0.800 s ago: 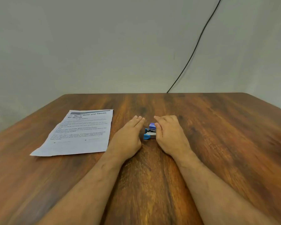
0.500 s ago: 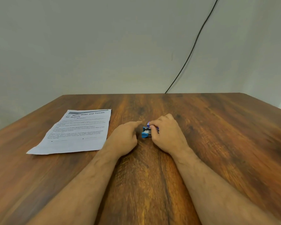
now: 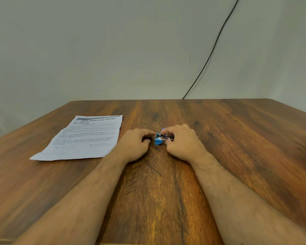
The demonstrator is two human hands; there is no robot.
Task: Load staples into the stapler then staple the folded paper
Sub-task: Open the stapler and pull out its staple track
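A dark wooden table with bold reddish-brown grain fills the foreground, its far edge meeting a plain, pale grey-green wall. A thin black cable runs diagonally down the wall — vanishing behind the tabletop — under soft, even light.

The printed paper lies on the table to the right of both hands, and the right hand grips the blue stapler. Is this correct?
Not quite. The head view shows the printed paper lying to the left of both hands. The right hand does grip the blue stapler.
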